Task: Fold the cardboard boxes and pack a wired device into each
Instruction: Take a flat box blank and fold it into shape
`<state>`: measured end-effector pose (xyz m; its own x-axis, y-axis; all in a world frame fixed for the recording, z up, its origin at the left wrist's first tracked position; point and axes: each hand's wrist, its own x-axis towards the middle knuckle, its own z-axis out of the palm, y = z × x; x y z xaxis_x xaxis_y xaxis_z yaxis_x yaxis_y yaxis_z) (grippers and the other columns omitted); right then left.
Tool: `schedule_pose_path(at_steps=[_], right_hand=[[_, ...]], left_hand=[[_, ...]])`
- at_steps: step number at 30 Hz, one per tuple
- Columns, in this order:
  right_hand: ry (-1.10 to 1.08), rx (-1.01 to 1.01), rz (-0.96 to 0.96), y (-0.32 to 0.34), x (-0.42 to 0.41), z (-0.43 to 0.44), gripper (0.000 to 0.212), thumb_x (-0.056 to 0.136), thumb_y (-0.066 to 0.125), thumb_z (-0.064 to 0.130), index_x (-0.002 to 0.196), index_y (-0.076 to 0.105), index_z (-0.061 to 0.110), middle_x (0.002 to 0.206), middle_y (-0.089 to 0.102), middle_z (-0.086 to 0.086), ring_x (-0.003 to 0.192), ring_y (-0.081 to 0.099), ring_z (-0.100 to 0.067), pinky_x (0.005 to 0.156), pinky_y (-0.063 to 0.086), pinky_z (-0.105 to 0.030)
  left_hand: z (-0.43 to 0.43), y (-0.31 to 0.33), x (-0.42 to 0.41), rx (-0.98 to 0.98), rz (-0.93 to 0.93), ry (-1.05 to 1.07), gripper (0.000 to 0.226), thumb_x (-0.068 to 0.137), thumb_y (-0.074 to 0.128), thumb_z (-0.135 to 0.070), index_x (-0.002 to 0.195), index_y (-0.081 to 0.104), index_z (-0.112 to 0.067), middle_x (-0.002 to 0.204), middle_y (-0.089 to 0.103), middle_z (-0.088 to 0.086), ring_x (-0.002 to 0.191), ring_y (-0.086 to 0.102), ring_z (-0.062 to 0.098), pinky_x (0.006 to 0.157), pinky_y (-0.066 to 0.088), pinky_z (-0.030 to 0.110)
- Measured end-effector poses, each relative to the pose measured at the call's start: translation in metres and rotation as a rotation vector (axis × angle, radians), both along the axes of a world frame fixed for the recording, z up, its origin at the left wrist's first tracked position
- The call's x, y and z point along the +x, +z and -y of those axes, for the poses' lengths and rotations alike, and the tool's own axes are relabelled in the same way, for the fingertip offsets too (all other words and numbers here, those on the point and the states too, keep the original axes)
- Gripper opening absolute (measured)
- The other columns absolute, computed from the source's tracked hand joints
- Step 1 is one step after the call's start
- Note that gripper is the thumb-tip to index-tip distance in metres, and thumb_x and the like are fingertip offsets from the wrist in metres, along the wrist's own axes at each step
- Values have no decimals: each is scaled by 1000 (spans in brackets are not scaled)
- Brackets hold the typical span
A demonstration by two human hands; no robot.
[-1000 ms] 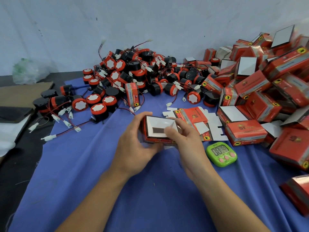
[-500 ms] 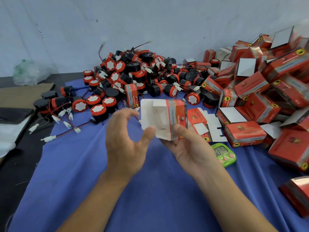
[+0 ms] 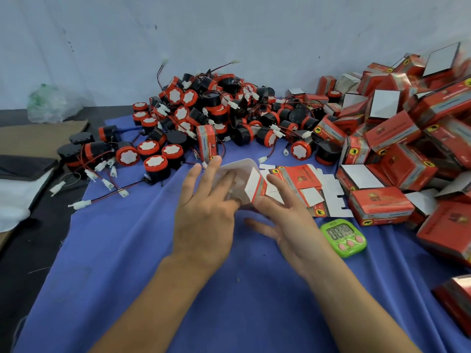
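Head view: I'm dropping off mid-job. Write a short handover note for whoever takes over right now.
Left hand: open, straight fingers against the half-folded box.
Right hand: open, fingers propping that box from the right.
Things: wired devices heaped at the back of the blue cloth; flat box blanks just right of the hands; folded boxes piled far right; green timer beside the right hand.
Done: many boxes folded; whether each one is filled cannot be seen.
Left: finish this box, put a device in, close it, then repeat for the heap.
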<state>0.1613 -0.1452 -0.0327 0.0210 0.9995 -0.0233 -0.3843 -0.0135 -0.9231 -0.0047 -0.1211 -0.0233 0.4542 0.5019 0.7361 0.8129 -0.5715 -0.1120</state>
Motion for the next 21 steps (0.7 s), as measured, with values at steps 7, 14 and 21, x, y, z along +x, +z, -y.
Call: schedule_pose_path(at_steps=[7,14,21], right_hand=[[-137,-180,13,2,0,-5,18,101,57,6,114,70,9,93,79,-13,79,77,-18,69,61,-26],[-132,-156,121,-2,-3,-5,30,89,53,-12,106,74,0,99,77,-19,98,76,-32,89,61,-38],[-133,-149,174,-7,-2,-8,32,82,59,-16,102,74,5,93,78,-15,93,77,-30,83,61,-33]], left_hand=[[4,-5,10,-98,103,-86,18,84,70,-3,95,76,-15,119,76,2,122,62,28,120,32,38],[7,-11,11,-608,255,-53,21,82,79,-20,102,73,-27,102,73,-7,96,59,20,79,43,26],[6,-9,11,-581,212,-68,30,77,80,-15,104,70,-24,105,71,-6,98,60,22,83,43,24]])
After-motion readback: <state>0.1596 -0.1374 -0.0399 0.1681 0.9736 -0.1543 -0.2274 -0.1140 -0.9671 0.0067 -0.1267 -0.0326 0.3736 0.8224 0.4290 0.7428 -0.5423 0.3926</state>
